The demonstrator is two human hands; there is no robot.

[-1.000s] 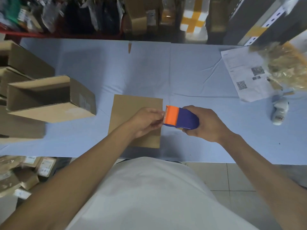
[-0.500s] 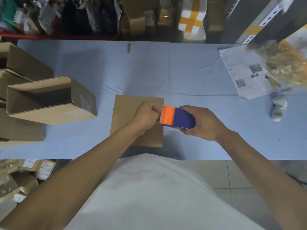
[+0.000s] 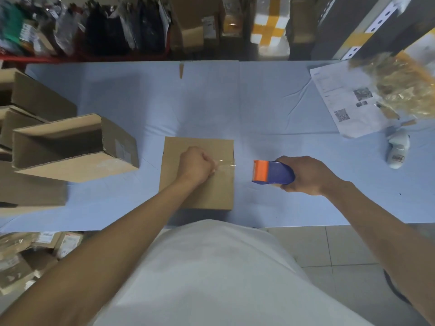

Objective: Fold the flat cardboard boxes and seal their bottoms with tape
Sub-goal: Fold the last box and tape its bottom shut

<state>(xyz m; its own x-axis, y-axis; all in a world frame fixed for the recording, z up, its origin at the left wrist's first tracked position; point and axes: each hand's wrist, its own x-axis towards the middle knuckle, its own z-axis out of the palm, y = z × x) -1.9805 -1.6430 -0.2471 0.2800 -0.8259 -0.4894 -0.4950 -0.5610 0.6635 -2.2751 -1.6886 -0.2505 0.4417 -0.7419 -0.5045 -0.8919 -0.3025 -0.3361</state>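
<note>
head: tape (image 3: 224, 164) between left fingers (image 3: 213, 166)

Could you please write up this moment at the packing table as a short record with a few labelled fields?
Surface: table under a pale blue cloth
Box in work: cardboard box near the front edge
Left hand: pinches the tape end on the box
Right hand: grips the tape dispenser, right of the box
Tape: clear strip stretched toward the dispenser
Left side: finished boxes piled
Far right: printed paper

printed paper sheet (image 3: 346, 102) far right | crinkled plastic bag (image 3: 404, 88) overlapping it | white bottle (image 3: 397, 150) beside
</note>
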